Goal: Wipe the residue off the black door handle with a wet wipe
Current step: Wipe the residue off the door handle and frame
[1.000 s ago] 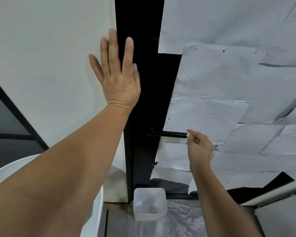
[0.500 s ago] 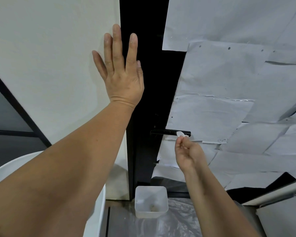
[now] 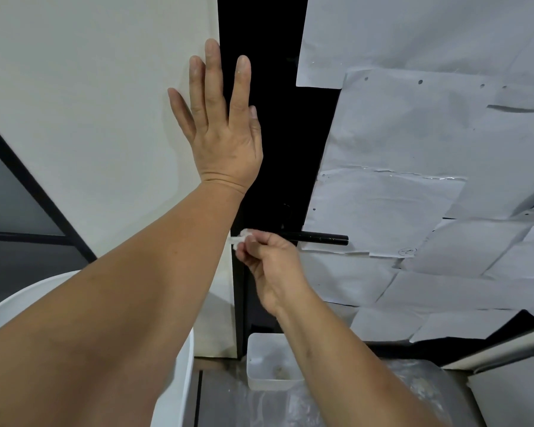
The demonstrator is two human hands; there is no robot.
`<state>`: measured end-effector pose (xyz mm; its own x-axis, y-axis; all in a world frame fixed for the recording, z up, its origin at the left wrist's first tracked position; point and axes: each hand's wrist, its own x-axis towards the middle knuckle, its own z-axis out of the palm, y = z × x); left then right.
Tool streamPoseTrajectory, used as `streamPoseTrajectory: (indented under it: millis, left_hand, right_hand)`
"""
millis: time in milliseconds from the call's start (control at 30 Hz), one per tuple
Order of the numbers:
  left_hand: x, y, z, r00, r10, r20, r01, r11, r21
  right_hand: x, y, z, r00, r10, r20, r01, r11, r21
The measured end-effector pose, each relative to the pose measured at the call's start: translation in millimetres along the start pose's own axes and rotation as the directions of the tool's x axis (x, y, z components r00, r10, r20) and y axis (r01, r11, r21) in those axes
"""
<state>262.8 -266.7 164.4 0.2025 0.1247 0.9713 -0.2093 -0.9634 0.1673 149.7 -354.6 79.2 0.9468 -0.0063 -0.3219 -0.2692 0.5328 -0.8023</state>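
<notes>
Left hand (image 3: 221, 131) lay flat on wall (image 3: 90, 103); right hand (image 3: 272, 266) pinched wet wipe (image 3: 240, 237) at 9 o'clock end of door handle (image 3: 319, 238)

The slim black cylindrical door handle (image 3: 319, 237) juts rightward from the black door edge (image 3: 275, 118), its outer half bare and reachable from above, below and the right. Its inner end is covered by the right hand (image 3: 270, 266), which pinches a small white crumpled wet wipe (image 3: 240, 237). The left hand (image 3: 221, 124) lies flat on the cream wall (image 3: 90, 103), its forearm closing the left approach. White paper sheets (image 3: 413, 180) lie close behind the handle. Below, a white square plastic tub (image 3: 261, 362) stands on the floor.
</notes>
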Motion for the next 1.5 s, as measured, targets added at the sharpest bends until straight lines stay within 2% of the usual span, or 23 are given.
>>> streamPoseTrajectory:
  millis: [33, 67, 100, 133, 167, 233, 267, 333, 400, 467, 533, 600, 633, 667, 867, 967, 1067, 1300, 1400, 1500]
  left_hand:
    - [-0.4, -0.4, 0.1, 1.000, 0.001, 0.002, -0.001, 1.000, -0.004]
    - [0.3, -0.3, 0.2, 1.000, 0.004, -0.001, -0.004, 1.000, -0.008]
    - [0.8, -0.1, 0.3, 1.000, 0.005, -0.005, -0.005, 1.000, -0.009]
    - [1.4, 0.3, 0.5, 1.000, 0.005, -0.009, -0.005, 1.000, -0.010]
    - [1.7, 0.4, 0.3, 1.000, 0.006, -0.011, -0.006, 1.000, -0.011]
    - [1.5, 0.6, 0.5, 1.000, 0.006, -0.012, -0.006, 1.000, -0.013]
    - [1.3, 0.4, 0.6, 1.000, 0.005, -0.011, -0.005, 1.000, -0.014]
    - [0.8, 0.1, 0.4, 1.000, 0.004, -0.003, -0.004, 1.000, -0.019]
    - [1.4, 0.5, 0.5, 1.000, 0.005, -0.002, -0.005, 1.000, -0.020]
    - [1.0, 0.3, 0.2, 1.000, 0.002, 0.004, -0.002, 1.000, -0.019]
    - [0.0, -0.1, 0.3, 1.000, -0.003, 0.011, 0.003, 1.000, -0.027]
    - [0.0, 0.5, 0.6, 1.000, -0.002, 0.010, 0.003, 1.000, -0.028]
    - [0.7, 0.6, 0.9, 1.000, -0.001, 0.007, 0.001, 1.000, -0.026]
    - [0.7, 0.1, 0.9, 1.000, -0.003, 0.005, 0.003, 1.000, -0.026]
    - [0.3, -0.4, 2.7, 1.000, -0.002, -0.010, 0.001, 1.000, -0.022]
    - [-0.4, -0.2, 0.3, 1.000, -0.004, -0.004, 0.004, 1.000, -0.022]
    - [-1.2, 0.0, 0.1, 1.000, -0.007, 0.007, 0.007, 0.999, -0.035]
    - [0.7, -0.2, 0.4, 1.000, -0.007, -0.001, 0.006, 1.000, -0.026]
    - [0.0, -0.3, 0.4, 1.000, -0.010, -0.003, 0.010, 0.999, -0.040]
    - [-0.3, -0.2, 0.1, 1.000, -0.011, 0.003, 0.011, 0.999, -0.038]
  right_hand:
    - [-0.6, -0.6, -4.0, 0.983, -0.184, -0.021, 0.172, 0.948, -0.268]
    - [-0.4, -4.3, -10.5, 0.926, -0.378, 0.017, 0.332, 0.791, -0.514]
    - [1.5, -7.5, -17.4, 0.849, -0.519, 0.104, 0.445, 0.593, -0.672]
    - [4.2, -9.7, -24.7, 0.772, -0.604, 0.198, 0.512, 0.407, -0.756]
    - [7.9, -11.0, -29.3, 0.712, -0.639, 0.291, 0.541, 0.235, -0.808]
    - [16.2, -11.9, -32.7, 0.667, -0.611, 0.425, 0.539, 0.002, -0.843]
    - [20.8, -10.1, -31.9, 0.634, -0.584, 0.508, 0.516, -0.171, -0.840]
    - [28.3, -5.0, -35.4, 0.607, -0.487, 0.628, 0.502, -0.378, -0.778]
    - [32.1, -5.7, -44.5, 0.612, -0.463, 0.641, 0.494, -0.408, -0.768]
    - [29.1, -10.0, -57.8, 0.587, -0.535, 0.608, 0.478, -0.378, -0.793]
    - [23.8, -18.5, -71.6, 0.585, -0.635, 0.504, 0.459, -0.253, -0.852]
    - [19.7, -36.9, -73.1, 0.635, -0.688, 0.350, 0.435, -0.056, -0.899]
    - [22.7, -46.2, -68.2, 0.666, -0.685, 0.296, 0.410, 0.005, -0.912]
    - [28.4, -53.9, -60.2, 0.694, -0.661, 0.284, 0.388, 0.012, -0.922]
    - [67.0, -64.4, -21.4, 0.791, -0.433, 0.433, 0.404, -0.163, -0.900]
    - [70.8, -64.9, -24.4, 0.810, -0.380, 0.446, 0.407, -0.184, -0.895]
    - [63.0, -67.9, -35.2, 0.837, -0.301, 0.457, 0.382, -0.277, -0.882]
    - [67.0, -64.7, -25.6, 0.784, -0.333, 0.524, 0.431, -0.314, -0.846]
    - [48.8, -62.9, -35.0, 0.760, -0.273, 0.589, 0.479, -0.375, -0.793]
    - [23.4, -52.5, -44.9, 0.688, -0.297, 0.663, 0.497, -0.474, -0.727]
